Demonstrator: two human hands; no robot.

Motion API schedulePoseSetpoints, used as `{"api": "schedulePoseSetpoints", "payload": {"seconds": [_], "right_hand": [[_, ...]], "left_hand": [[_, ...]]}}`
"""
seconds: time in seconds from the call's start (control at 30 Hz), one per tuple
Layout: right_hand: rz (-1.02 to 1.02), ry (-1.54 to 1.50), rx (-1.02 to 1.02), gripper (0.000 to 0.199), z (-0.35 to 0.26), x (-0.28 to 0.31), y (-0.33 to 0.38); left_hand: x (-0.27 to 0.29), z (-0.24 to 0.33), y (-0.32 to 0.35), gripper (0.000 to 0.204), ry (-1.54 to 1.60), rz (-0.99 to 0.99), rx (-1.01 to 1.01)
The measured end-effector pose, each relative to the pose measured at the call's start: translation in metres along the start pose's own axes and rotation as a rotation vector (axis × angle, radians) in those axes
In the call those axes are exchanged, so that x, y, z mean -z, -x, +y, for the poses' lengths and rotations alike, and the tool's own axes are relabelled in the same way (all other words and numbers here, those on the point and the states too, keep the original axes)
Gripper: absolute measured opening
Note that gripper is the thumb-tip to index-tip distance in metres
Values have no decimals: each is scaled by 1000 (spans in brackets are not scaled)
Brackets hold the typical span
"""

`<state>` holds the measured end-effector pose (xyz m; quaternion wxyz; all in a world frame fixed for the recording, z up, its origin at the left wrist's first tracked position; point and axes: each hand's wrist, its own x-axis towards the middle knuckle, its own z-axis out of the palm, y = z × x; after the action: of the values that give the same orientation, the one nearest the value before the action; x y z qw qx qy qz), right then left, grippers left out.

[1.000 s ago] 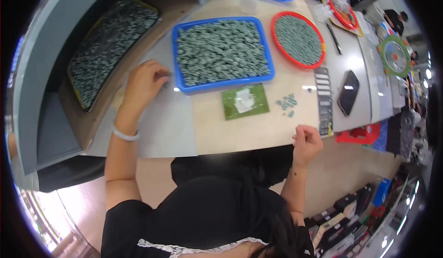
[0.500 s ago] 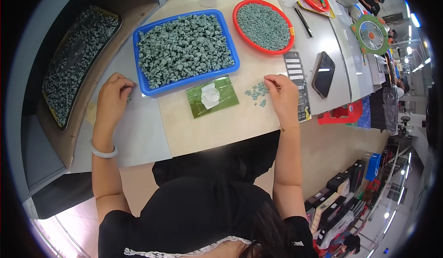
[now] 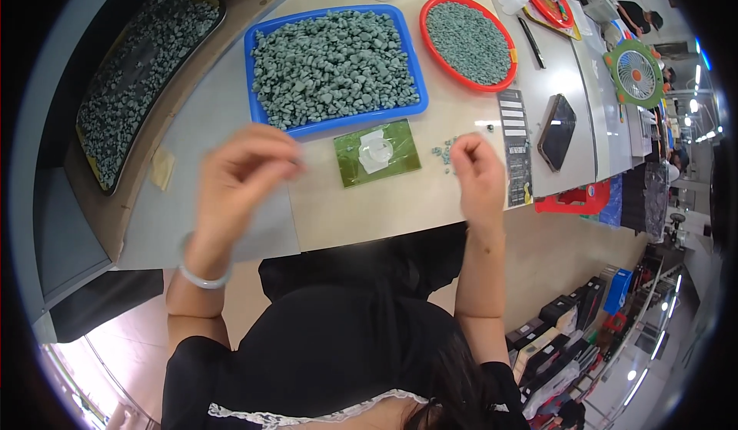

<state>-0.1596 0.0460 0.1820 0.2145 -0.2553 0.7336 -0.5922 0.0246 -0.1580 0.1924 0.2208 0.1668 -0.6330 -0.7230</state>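
Observation:
Raised over the table's near left, my left hand (image 3: 244,184) is blurred, its thumb and forefinger pinched together; a tiny dark speck shows at the tips. My right hand (image 3: 480,180) is closed in a pinch beside a few small grey-green stones (image 3: 441,153), which it partly covers. What either hand holds is too small to make out. Between them lies a green square pad (image 3: 405,157) with a torn white patch (image 3: 370,162) and a clear round piece on it. Behind the pad stands a blue tray (image 3: 346,119) heaped with larger grey-green stones (image 3: 334,65).
A red round tray (image 3: 492,88) of finer stones sits at the back right. Beyond it are a black pen (image 3: 532,43), a phone (image 3: 557,132), a printed strip (image 3: 516,149) and a green fan (image 3: 636,75). At far left, a dark tray (image 3: 142,76) holds more stones.
My left hand has lifted and moved right, toward the blue tray's near edge. My right hand has turned and drawn slightly nearer to me, off the small stones. The whole view has shifted a little.

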Motion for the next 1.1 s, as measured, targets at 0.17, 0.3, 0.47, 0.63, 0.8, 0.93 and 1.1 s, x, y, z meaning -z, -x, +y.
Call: {"api": "schedulePoseSetpoints", "payload": {"seconds": [0.17, 0.3, 0.47, 0.63, 0.8, 0.93, 1.1], "right_hand": [[-254, -319, 85, 10, 3, -63, 35], [-194, -526, 77, 9, 22, -86, 43], [-141, -622, 62, 9, 25, -101, 43], [-113, -149, 245, 10, 28, -94, 35], [-105, -63, 305, 12, 29, -95, 29], [-193, 60, 381, 12, 24, -89, 22], [-226, 254, 558, 13, 17, -87, 17]], "left_hand": [[-38, -30, 6, 12, 161, -222, 183], [-37, -41, 8, 10, 190, -216, 155], [-33, -54, 8, 6, 250, -186, 174], [-22, -61, 5, 13, 474, -360, 424], [-18, -62, 3, 17, 516, -412, 474], [-12, -62, 2, 17, 550, -460, 474], [-8, -63, 2, 15, 500, -476, 459]]}}
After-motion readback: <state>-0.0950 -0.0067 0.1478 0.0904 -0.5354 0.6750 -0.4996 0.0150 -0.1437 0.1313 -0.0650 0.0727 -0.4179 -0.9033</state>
